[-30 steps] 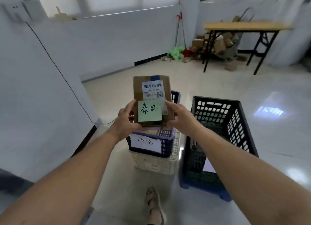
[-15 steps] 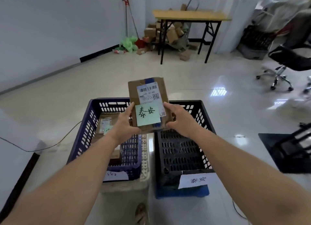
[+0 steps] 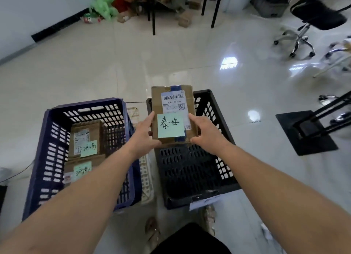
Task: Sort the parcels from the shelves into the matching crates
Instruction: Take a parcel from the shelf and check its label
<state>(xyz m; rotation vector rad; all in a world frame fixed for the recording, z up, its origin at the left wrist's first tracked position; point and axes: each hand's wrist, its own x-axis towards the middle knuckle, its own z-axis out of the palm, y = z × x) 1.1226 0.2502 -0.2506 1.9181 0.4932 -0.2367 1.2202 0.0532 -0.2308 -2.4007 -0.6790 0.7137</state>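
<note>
Glossy floor tiles (image 3: 171, 60) are seen around the black crate (image 3: 209, 94), above which a parcel (image 3: 173, 109) tagged 泰安 is gripped by left hand (image 3: 145, 137) and right hand (image 3: 206, 136), fingers (image 3: 151, 118) curled round its sides; if released early, the crate's rim could be struck and the parcel tipped out.

Seen from above, the left forearm (image 3: 85, 187) and right forearm (image 3: 275, 177) are bare down to the left hand (image 3: 144, 137) and right hand (image 3: 207, 137). Below them is a black garment (image 3: 190, 240). The feet wear tan strapped sandals (image 3: 152, 233).
</note>
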